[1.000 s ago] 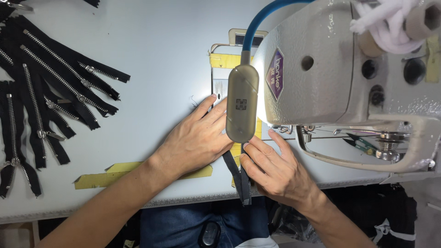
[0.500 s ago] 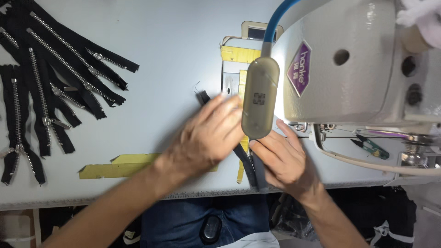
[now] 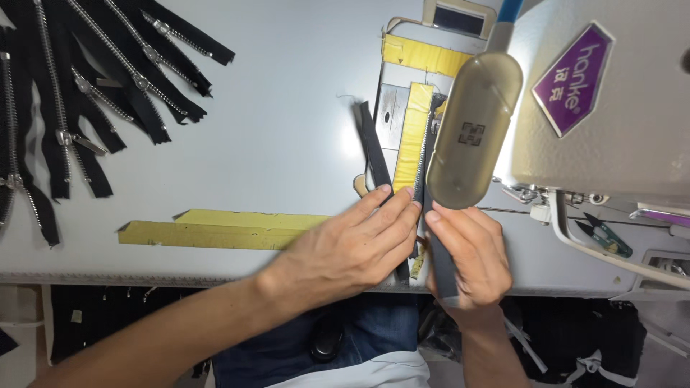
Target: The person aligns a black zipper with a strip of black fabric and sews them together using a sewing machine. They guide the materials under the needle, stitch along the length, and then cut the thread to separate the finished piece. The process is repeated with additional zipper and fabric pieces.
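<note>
Left hand [image 3: 352, 248], fingers flat, is pressing a black fabric strip [image 3: 375, 158] beside the cream sewing machine [image 3: 604, 108]; right hand [image 3: 467, 251] is gripping a dark zipper tape [image 3: 443, 269] below its lamp.

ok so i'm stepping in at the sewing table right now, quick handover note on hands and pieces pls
Left hand: flat, fingertips pressing the long dark fabric strip beside the yellow taped guide.
Right hand: gripping the near end of the dark zipper piece that runs under the grey oval machine lamp.
Done: both pieces lie lined up along the guide.
Left: whether any stitching is done cannot be seen. Pile of black metal-toothed zippers waits far left; yellow tape strip marks the table edge.
</note>
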